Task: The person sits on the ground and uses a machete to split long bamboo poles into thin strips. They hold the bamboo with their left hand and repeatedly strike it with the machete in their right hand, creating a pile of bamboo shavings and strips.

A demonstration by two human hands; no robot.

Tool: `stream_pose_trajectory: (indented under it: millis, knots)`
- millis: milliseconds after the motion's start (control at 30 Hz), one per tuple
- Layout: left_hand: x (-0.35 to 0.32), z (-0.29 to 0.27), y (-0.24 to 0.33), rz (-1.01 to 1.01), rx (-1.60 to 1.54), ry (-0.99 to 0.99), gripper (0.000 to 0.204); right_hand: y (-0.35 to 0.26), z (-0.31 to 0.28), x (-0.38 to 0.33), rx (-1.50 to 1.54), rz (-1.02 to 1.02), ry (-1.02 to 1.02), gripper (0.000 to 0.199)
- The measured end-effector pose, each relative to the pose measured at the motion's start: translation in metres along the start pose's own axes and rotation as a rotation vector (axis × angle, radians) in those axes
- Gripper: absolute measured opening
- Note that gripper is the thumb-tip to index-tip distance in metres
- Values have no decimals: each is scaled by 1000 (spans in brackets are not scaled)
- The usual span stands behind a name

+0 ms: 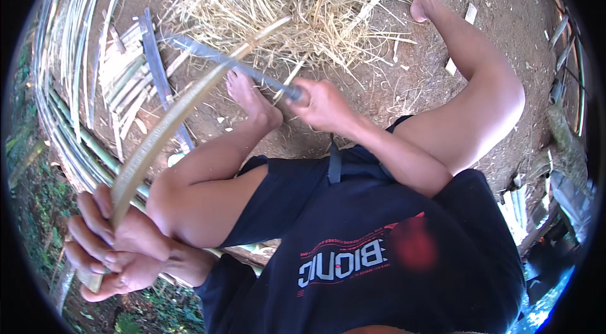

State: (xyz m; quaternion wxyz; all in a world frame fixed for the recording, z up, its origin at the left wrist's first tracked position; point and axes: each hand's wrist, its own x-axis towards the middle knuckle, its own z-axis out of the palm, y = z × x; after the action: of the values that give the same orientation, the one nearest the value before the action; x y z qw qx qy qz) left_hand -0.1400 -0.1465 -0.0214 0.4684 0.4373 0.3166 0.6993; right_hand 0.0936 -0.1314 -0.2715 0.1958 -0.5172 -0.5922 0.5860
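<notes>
A long, curved bamboo strip (pixel 165 131) slants from the lower left toward the middle top. Its lower part passes through my left hand (pixel 126 245), whose fingers curl loosely about it, palm up. My right hand (pixel 325 107) is closed round the dark handle of a long knife (pixel 259 75). The blade points up and left and crosses the strip near its far, paler end. Whether the edge bites into the bamboo cannot be made out. That far end hangs above a heap of pale shavings (pixel 309 34).
My bare feet rest on the dirt ground (pixel 372 91), knees apart. Short split bamboo pieces (pixel 129 84) lie stacked at the left, beside a dark flat slat (pixel 153 56). Long bamboo lengths (pixel 63 75) run along the left rim. A log (pixel 562 125) lies at the right.
</notes>
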Motion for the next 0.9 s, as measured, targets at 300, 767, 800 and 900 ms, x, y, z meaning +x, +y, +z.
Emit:
stream_pose_trajectory:
  millis: [300, 767, 800, 900]
  knots:
    - [0, -6, -3, 38, -56, 85, 18, -16, -8, 3, 8, 197, -59, 13]
    - [1, -1, -7, 38, -76, 35, 32, 15, 4, 5, -16, -47, 100, 14]
    - [5, -2, -5, 32, -76, 30, 32, 49, 13, 24, 20, 82, 224, 13]
    - [0, -8, -7, 35, -103, 77, 34, 17, -11, 24, -46, 265, -5, 16]
